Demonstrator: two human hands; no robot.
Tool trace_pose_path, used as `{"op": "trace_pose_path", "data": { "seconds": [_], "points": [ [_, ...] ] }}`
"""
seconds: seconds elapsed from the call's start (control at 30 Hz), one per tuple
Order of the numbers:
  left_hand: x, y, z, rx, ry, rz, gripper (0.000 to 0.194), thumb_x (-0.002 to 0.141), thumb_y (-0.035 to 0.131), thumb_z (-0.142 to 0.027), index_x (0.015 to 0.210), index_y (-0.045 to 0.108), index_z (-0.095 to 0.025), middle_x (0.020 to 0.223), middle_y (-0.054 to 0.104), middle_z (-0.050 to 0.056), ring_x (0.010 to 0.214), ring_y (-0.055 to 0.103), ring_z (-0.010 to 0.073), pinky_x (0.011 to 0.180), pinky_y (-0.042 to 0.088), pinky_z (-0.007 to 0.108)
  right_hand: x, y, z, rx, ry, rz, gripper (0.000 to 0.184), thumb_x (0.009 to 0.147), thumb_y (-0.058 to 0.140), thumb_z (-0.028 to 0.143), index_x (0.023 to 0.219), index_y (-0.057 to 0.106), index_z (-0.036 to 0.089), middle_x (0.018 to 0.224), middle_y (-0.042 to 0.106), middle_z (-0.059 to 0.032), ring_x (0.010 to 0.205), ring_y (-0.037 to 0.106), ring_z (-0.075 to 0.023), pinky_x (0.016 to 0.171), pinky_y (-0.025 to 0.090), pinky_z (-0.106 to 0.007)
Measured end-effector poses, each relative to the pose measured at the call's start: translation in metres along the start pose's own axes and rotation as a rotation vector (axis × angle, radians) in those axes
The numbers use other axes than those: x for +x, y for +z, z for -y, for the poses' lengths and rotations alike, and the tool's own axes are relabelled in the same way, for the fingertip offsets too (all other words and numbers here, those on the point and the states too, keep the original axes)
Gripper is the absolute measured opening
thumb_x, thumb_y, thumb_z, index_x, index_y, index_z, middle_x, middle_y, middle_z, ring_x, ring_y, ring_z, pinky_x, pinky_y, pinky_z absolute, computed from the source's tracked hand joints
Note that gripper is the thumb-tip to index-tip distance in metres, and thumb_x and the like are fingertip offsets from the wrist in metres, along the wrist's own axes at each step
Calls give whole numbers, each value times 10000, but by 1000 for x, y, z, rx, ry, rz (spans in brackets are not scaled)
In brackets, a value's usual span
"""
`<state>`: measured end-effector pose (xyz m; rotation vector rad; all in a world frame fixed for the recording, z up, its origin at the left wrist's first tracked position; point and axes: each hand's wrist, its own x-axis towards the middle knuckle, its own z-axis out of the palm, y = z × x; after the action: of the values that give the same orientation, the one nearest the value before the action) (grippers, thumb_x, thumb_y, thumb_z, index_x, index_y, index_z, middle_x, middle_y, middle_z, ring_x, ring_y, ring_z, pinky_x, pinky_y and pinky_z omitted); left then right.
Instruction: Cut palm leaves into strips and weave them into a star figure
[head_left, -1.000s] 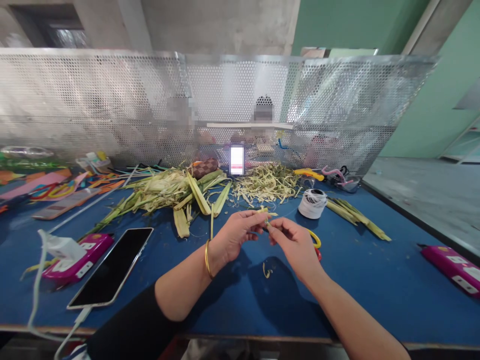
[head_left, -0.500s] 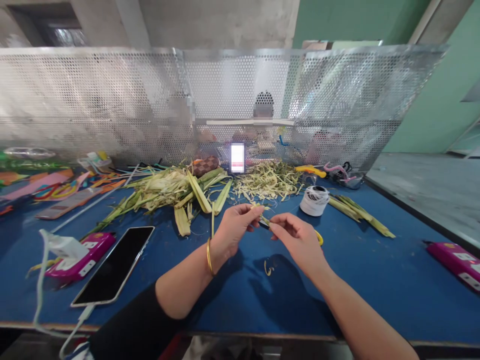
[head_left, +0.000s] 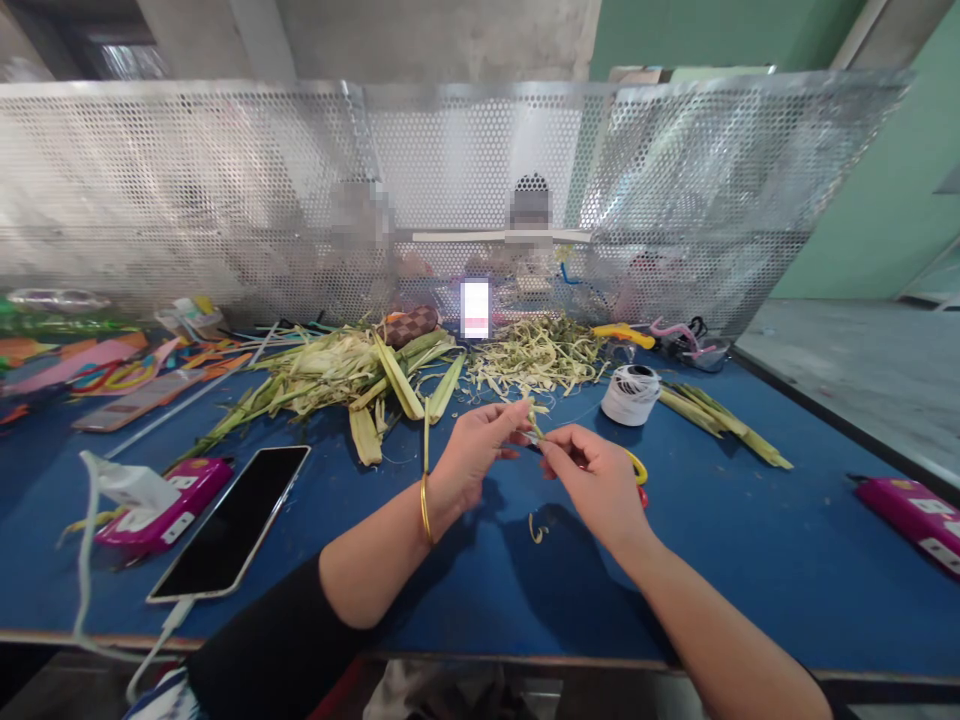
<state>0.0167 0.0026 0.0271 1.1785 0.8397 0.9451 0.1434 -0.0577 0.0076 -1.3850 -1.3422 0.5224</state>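
At the left of the blue worktop (head_left: 750, 580), a phone (head_left: 232, 525) lies with its cable plugged in. Next comes a heap of husk-like leaves (head_left: 330, 365), many of them broad and, I judge, not yet split. The left hand (head_left: 472, 455) is nearly closed, pinching a small pale-green piece (head_left: 532, 412) above the worktop. Behind it, thin strips (head_left: 536, 355) make a loose pile, so much splitting seems already done. The right hand (head_left: 596, 480) has its thumb and finger pressed together at the lower end of this same piece; what exactly is between these fingertips is too small to tell. The piece looks unfinished to me. Behind this hand stands a white thread spool (head_left: 631, 395), and farther right, some long stalks (head_left: 724, 425) lie uncut.
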Motion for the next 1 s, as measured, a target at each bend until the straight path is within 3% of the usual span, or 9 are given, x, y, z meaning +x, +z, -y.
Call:
{"op": "trace_pose_path", "data": {
  "seconds": [0.1,0.2,0.3,0.4,0.5,0.63,1.0],
  "points": [
    [-3,0,-1,-44,-59,56,347,653,713,-483,712,623,-153,767,630,29,703,584,129,642,425,257,-1,1,-1,-90,-48,-69,181,789,543,358,722,597,198,595,636,-13,576,600,-168,563,459,-264],
    [-2,1,3,-29,-44,32,269,599,768,-365,633,604,-154,684,588,-7,655,537,98,631,396,236,-3,1,-1,-127,-79,-25,180,793,547,360,731,607,203,634,649,-13,584,598,-164,586,460,-265],
    [1,-2,3,-62,-78,13,236,584,770,-328,643,623,-153,661,573,-13,639,519,94,623,383,234,-1,-1,-1,-1,-31,45,274,822,518,440,771,632,196,689,661,-29,615,603,-169,605,470,-270],
    [3,-6,0,-86,-124,54,248,568,786,-328,676,656,-148,664,577,-7,647,523,99,631,388,233,4,-6,-3,185,99,35,350,800,536,507,762,653,179,712,658,-44,631,596,-174,621,482,-286],
    [3,-8,-4,-83,-150,81,245,560,794,-322,664,661,-145,657,581,-8,645,523,96,644,393,231,7,-7,-4,289,218,124,297,708,652,471,719,662,174,697,652,-28,628,590,-163,636,481,-284],
    [3,-8,-3,-66,-181,97,225,560,788,-308,640,652,-149,657,589,-10,626,513,86,610,375,220,7,-4,-5,341,247,203,202,678,668,381,679,658,179,622,609,14,581,570,-132,616,465,-263],
    [3,-5,4,-5,-157,100,189,609,749,-319,645,666,-153,649,610,3,630,531,96,608,376,230,5,-1,-4,308,221,166,206,699,643,376,670,632,173,603,583,15,583,540,-127,609,460,-268]
  ]
}}
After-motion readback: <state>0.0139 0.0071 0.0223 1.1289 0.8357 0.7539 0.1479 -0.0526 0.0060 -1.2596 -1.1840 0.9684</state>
